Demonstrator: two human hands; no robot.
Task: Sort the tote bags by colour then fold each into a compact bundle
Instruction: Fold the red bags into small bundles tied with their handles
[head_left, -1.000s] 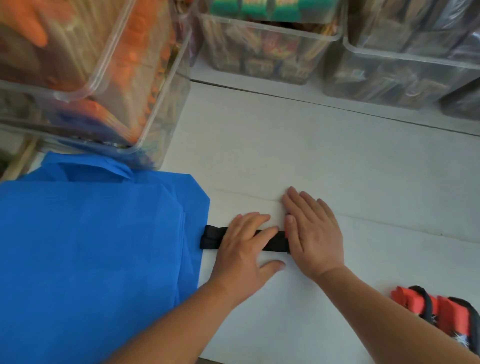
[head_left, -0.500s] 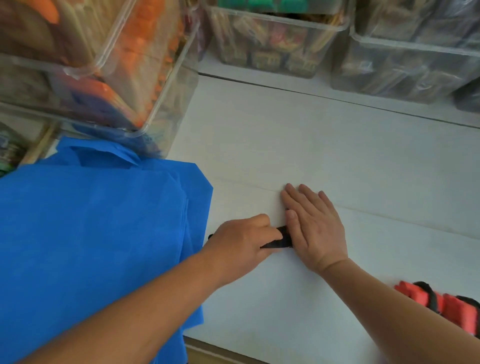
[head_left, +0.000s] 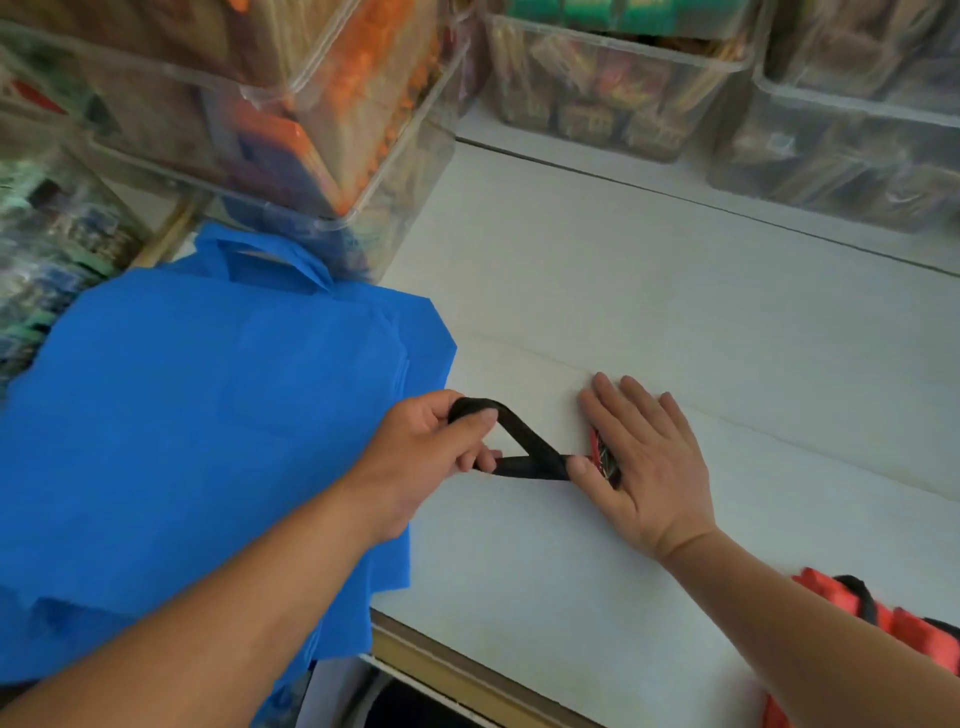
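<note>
**A:** Change since the last entry?

**B:** The left hand (head_left: 431, 447) has lifted. Half a second ago it sat low on the black strap (head_left: 524, 447), pressed to the white table top (head_left: 675, 291). Now it holds the strap up in an open loop. The right hand (head_left: 644, 457) has not shifted.

**A:** Layout, starting from the blue tote bag?

**B:** The blue tote bag (head_left: 208, 415) lies spread flat, with its near part hanging over the table's front edge. Its handles are on the far side, by the base of a stack of clear storage bins (head_left: 311, 130). The left hand is over the bag's right edge.

**A:** Grip?

**B:** Thumb and fingers are curled round the strap, clamped on it at the top of the loop. The two runs of strap cross, then go on to the right, away from the blue bag.

**A:** Right hand?

**B:** It is well right of the blue bag, palm down with the fingers straight and together, pressing flat. The thumb tip touches the strap end. A folded bundle (head_left: 602, 457) lies under the palm, and only a red-and-black sliver of it shows.

**A:** Anything further right?

**B:** A red bundle (head_left: 898, 623) with a black band is at the table's near right corner, beside the right forearm. A row of clear bins (head_left: 623, 88) stands far beyond the blue bag, along the back. Their contents are blurred.
</note>
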